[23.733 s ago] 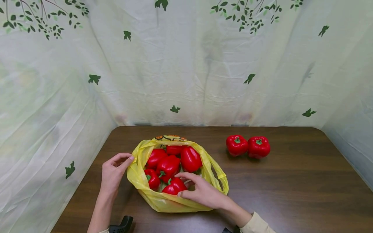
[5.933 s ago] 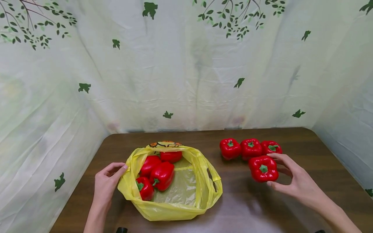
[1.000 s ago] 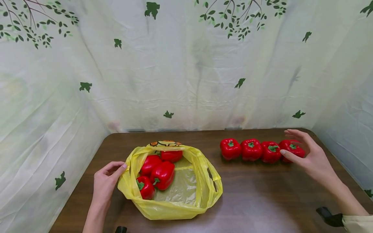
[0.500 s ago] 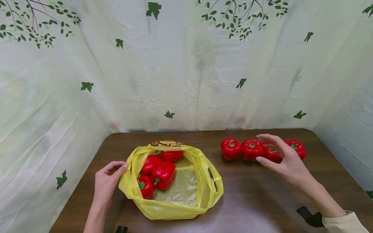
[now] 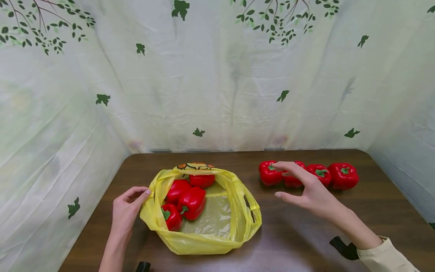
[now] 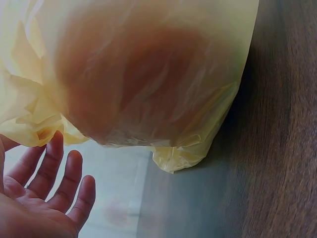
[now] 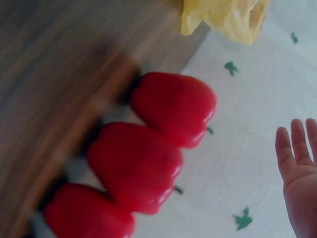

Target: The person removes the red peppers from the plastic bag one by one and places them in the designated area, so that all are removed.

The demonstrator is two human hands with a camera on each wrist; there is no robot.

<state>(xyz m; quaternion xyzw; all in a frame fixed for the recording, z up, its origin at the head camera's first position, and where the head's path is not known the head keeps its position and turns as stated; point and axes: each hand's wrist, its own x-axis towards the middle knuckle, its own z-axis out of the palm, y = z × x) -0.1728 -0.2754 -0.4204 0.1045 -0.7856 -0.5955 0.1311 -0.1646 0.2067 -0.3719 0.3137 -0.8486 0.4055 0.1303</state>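
Note:
A yellow plastic bag (image 5: 200, 243) stands with its mouth spread wide, and several red bell peppers (image 5: 193, 202) lie in its left half. My left hand (image 5: 126, 207) pinches the bag's left rim between thumb and fingertips. In the left wrist view, red shapes show dimly through the bag wall (image 6: 218, 119). Right of the bag, several bell peppers (image 5: 343, 176) sit in a row, green stems showing. Above that row hovers my right hand (image 5: 314, 192), thumb and fingers apart, holding nothing. It partly covers the second pepper and overlaps the edge of the leftmost pepper (image 5: 267, 175) in the head view.
The brown wooden table (image 5: 289, 241) reaches back to a pale curtain (image 5: 217, 83) with a leaf print. Dark wrist mounts (image 5: 343, 247) show near both forearms.
Over the longer span, the bag's peppers became fewer and the row grew to the right. A second ago my right hand was at the rightmost pepper; it has since moved left along the row.

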